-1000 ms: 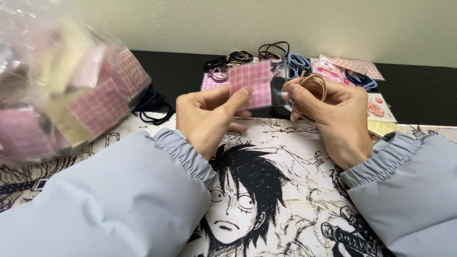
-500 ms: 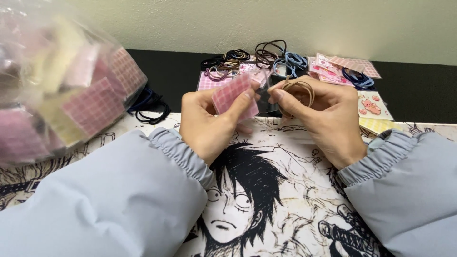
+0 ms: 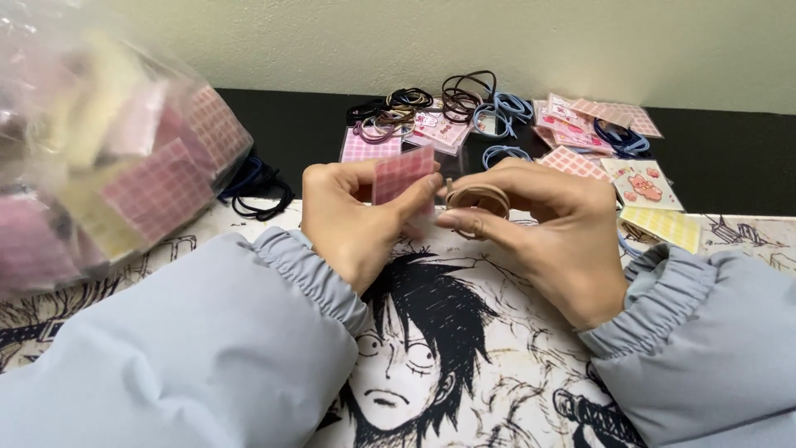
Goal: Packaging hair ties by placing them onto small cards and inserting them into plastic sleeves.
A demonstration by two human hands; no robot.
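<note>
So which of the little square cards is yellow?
The pale yellow gridded card lying flat at the far right, just below the cream card with pink animals. The other gridded cards, including the one in the left hand, are pink.

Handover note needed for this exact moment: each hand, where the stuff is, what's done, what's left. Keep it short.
Left hand: pinches a pink checked card, upright, over the printed mat.
Right hand: holds beige hair ties looped on the fingers, right beside the card; they are not on it yet.
Back of desk: carded sets, loose dark ties, blue ties, more cards.
Far left: clear bag full of pink and yellow cards; black ties beside it.
Done: some cards at the back seem to carry ties already.
Left: the beige ties onto this card, probably; loose ties and bagged cards remain.
</note>
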